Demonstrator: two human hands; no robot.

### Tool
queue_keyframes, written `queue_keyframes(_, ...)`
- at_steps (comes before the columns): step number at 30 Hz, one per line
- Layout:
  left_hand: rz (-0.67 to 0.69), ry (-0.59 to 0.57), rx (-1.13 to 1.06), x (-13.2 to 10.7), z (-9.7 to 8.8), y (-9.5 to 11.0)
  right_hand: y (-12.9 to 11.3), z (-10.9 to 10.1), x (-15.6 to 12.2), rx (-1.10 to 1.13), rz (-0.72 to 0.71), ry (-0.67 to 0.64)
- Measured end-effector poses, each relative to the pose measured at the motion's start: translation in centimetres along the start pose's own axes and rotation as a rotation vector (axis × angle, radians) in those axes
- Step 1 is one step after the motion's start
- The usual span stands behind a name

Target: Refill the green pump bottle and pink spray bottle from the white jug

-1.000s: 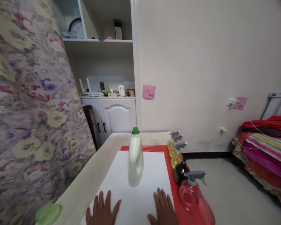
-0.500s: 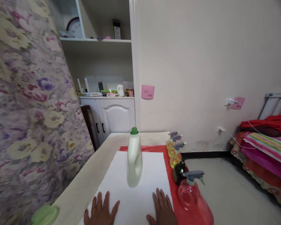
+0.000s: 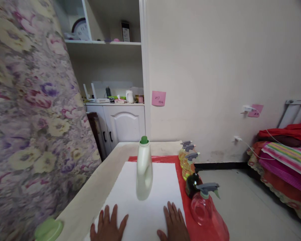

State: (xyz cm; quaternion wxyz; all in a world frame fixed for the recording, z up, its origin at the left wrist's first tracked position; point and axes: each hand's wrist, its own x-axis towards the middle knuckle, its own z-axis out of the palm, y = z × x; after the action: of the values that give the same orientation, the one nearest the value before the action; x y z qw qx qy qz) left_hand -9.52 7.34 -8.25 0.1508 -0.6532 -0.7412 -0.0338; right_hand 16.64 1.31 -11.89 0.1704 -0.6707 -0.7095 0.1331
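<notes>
My left hand [image 3: 108,226] lies flat, fingers spread, on the near edge of a white sheet [image 3: 163,187] that covers a red mat [image 3: 190,214] on the table [image 3: 102,180]. My right hand [image 3: 174,223] rests flat beside it, palm down, holding nothing. A tall white bottle [image 3: 144,170] with a green cap stands upright on the sheet, a short way beyond and between both hands. Along the mat's right edge stands a row of spray bottles: a clear pink one [image 3: 202,204] nearest my right hand, a dark one [image 3: 192,184], and yellow ones [image 3: 187,160] farther back.
A green lid [image 3: 48,230] lies at the table's near left corner. A flowered curtain [image 3: 27,110] hangs close on the left. Behind stand a white cupboard [image 3: 125,122] and shelves. A bed with striped bedding [image 3: 286,160] is at the right, floor between.
Both hands stay flat on the sheet and the bottle has not moved. Only the view has shifted slightly.
</notes>
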Motion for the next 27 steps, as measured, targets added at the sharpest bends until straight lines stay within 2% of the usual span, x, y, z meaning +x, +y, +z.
queue_keyframes(16,-0.003,0.009,-0.07,0.3,1.2,-0.4,1.2,2.0,0.4,-0.047,-0.042,0.082)
queue_keyframes(27,-0.005,0.008,-0.074,0.3,0.9,-0.3,1.2,1.7,0.3,-0.002,-0.032,0.054)
